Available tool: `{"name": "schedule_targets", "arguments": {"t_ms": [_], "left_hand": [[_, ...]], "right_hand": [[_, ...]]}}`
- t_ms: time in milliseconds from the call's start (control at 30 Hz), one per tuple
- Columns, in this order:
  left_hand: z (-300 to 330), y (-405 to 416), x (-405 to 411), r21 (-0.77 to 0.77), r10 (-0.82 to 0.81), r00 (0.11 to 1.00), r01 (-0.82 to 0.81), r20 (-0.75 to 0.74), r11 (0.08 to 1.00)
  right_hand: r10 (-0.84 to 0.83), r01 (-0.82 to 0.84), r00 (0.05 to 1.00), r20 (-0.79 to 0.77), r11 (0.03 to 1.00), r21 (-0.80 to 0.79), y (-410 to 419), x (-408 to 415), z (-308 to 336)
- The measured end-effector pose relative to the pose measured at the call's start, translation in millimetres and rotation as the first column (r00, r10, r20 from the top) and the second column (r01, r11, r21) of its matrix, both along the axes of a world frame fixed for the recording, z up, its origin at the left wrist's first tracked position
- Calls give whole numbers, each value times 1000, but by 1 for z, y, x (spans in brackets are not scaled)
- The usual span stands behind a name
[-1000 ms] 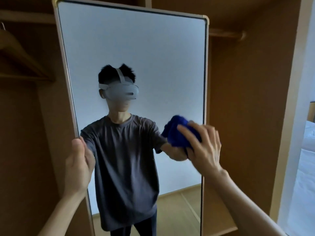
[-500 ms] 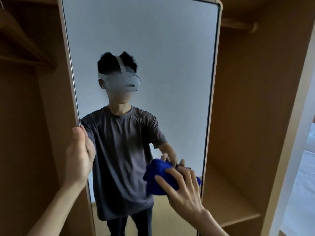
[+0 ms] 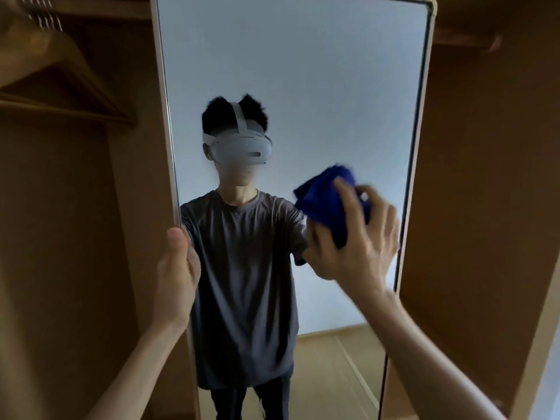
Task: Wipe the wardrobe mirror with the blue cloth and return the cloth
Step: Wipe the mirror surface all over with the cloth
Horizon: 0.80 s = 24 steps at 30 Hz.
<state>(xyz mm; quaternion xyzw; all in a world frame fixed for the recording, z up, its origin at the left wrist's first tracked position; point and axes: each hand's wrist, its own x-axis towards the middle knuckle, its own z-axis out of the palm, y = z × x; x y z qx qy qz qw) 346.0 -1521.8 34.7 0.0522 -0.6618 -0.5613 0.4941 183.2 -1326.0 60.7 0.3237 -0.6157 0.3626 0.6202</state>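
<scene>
Mirror [image 3: 303, 71] bottom runs out of view. Right hand [image 3: 357, 237] is motion-blurred. Its fingers lie spread, nearly straight, over the blue cloth [image 3: 325, 204], pressing it to the glass near the mirror's right edge, about mid-height. Left hand [image 3: 177, 268] grips the mirror's left edge, thumb on the front, fingers hidden behind. Glass left of the cloth is open. Left wardrobe bay [image 3: 75, 237] holds a wooden hanger [image 3: 60, 71], partly cut off.

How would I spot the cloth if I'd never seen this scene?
Find the tall mirror in the brown wardrobe. Near its right edge, the right hand presses a bunched cloth against it. It is the only vivid blue thing there.
</scene>
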Motion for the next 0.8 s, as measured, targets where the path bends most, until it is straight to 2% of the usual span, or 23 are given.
{"name": "schedule_targets", "arguments": {"t_ms": [133, 233, 300, 433, 567, 667, 800], "left_hand": [[-2, 2, 0, 25, 65, 998, -65, -7, 998], [-2, -2, 2, 32, 15, 1000, -16, 19, 999], [-1, 0, 7, 71, -60, 998, 58, 36, 996], [1, 10, 17, 157, -135, 989, 125, 54, 980], [2, 9, 20, 174, -122, 988, 104, 95, 979], [3, 10, 20, 210, -183, 977, 157, 110, 965], [0, 6, 21, 205, -229, 956, 190, 185, 960]], "right_hand": [[76, -15, 973, -218, 964, 266, -20, 28, -94], [127, -45, 968, -217, 937, 347, -21, 41, -117], [100, -21, 968, -228, 945, 325, -20, 34, -99], [-16, 37, 987, -160, 991, 129, -21, 17, -9], [17, -15, 998, -60, 1000, 24, -30, 21, 55], [18, -14, 996, -84, 999, 49, -44, 33, 33], [87, -47, 976, -199, 980, 195, -56, 52, -52]]}}
